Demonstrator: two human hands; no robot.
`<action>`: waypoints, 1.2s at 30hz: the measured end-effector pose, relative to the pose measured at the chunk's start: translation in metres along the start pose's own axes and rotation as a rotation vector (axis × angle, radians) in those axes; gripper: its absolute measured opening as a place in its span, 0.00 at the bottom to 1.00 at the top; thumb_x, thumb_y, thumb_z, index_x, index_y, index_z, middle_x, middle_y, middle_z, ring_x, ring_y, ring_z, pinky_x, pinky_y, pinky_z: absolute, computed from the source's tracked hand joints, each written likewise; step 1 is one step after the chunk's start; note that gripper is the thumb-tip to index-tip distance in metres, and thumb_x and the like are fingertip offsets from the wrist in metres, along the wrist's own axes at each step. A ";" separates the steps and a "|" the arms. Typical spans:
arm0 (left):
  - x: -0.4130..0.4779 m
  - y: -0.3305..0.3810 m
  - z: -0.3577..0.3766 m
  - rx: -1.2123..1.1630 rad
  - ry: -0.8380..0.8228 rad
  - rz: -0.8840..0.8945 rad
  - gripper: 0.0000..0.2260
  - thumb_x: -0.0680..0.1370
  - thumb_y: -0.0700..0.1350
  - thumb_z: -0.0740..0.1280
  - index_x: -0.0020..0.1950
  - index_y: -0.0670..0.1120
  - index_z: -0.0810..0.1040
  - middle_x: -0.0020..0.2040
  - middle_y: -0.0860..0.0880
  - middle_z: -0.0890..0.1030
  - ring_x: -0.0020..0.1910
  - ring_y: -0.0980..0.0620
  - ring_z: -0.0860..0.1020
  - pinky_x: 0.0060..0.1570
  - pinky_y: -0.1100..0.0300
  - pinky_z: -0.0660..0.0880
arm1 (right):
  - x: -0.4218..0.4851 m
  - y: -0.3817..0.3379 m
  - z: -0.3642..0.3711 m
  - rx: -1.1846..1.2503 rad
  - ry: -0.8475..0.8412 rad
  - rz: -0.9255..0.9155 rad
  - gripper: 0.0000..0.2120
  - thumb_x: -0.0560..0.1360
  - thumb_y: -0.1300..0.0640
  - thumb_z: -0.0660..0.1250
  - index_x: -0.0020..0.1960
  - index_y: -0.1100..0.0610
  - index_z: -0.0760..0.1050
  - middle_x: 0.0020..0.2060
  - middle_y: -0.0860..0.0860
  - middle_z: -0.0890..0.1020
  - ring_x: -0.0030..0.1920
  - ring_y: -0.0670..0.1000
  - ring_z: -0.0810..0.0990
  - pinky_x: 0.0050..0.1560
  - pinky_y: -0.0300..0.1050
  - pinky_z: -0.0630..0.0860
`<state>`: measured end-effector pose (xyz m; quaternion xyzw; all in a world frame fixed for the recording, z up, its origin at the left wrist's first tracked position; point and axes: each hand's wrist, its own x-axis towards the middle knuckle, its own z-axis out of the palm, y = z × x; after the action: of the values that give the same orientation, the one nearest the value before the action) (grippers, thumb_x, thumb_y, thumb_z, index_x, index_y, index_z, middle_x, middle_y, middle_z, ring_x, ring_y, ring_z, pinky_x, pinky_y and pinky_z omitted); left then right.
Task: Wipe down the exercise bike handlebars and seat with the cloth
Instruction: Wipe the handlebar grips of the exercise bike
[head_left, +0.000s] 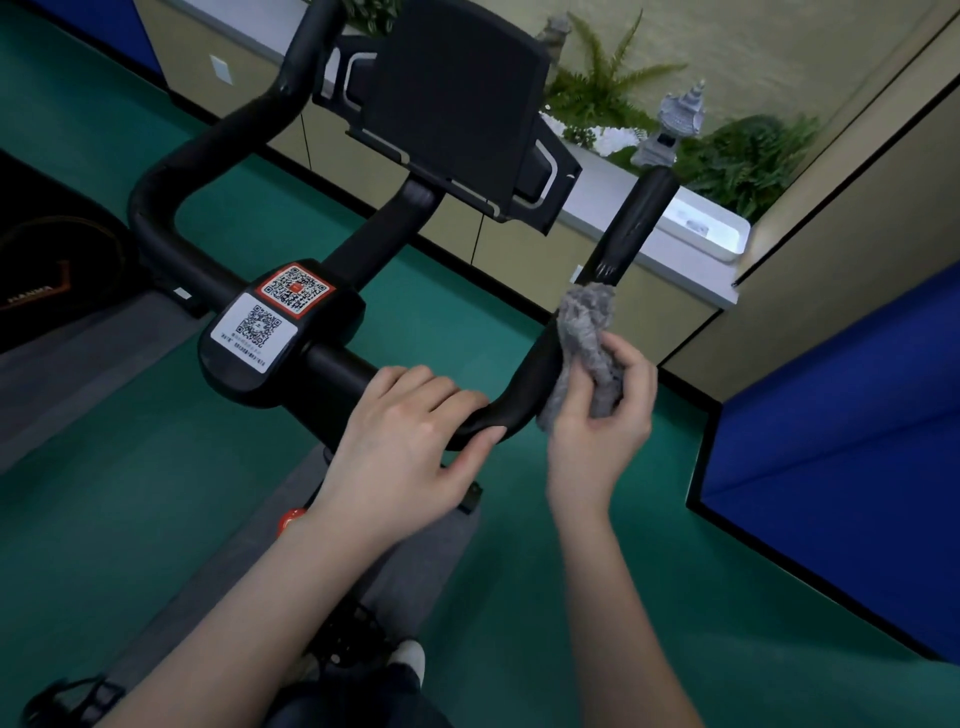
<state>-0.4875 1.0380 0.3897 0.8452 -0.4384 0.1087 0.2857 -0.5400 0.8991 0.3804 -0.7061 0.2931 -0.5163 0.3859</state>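
Grey cloth (586, 332), bunched and fuzzy, sits against the right bend of the black handlebars (340, 375), just where the bar turns up into its right horn, and it hides that stretch of the bar. The horn's top is scuffed, and the far end of the left loop runs out of the picture's top edge. A red knob (288, 519) shows only in part from under the left wrist. A pedal (67, 696) at the bottom left is cut off and blurred.

The right hand (597, 431) is slightly blurred. Its fingers are curled round the cloth's lower part, the thumb on the near side, and they press the cloth to the bar. The left hand (410, 436) grips the bar just beside it, palm down. Its fingers lie close together, curled over the top with their tips hidden behind the bar, and the thumb touches the near side. Both forearms reach up from the bottom edge above the green floor (104, 519).
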 end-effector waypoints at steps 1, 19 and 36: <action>0.000 0.000 0.000 0.000 -0.002 -0.001 0.11 0.76 0.51 0.67 0.48 0.45 0.82 0.38 0.52 0.78 0.40 0.48 0.76 0.48 0.53 0.71 | -0.001 -0.001 0.001 0.020 0.031 0.030 0.12 0.72 0.74 0.64 0.53 0.63 0.76 0.50 0.56 0.78 0.53 0.50 0.77 0.57 0.40 0.72; -0.001 -0.007 0.005 -0.038 0.036 0.032 0.11 0.77 0.52 0.66 0.47 0.45 0.81 0.38 0.52 0.79 0.40 0.48 0.75 0.47 0.55 0.68 | -0.049 -0.008 0.014 0.602 0.218 0.763 0.07 0.78 0.65 0.63 0.56 0.60 0.74 0.53 0.55 0.82 0.54 0.55 0.81 0.60 0.55 0.76; 0.000 -0.010 0.007 -0.040 0.048 0.065 0.12 0.78 0.52 0.63 0.48 0.45 0.81 0.37 0.52 0.78 0.40 0.48 0.75 0.46 0.54 0.68 | -0.030 -0.011 0.016 0.841 0.030 1.109 0.09 0.79 0.67 0.57 0.45 0.59 0.74 0.37 0.55 0.80 0.35 0.49 0.80 0.37 0.41 0.79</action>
<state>-0.4801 1.0381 0.3806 0.8217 -0.4608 0.1296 0.3093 -0.5334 0.9334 0.3723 -0.2355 0.3909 -0.3225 0.8293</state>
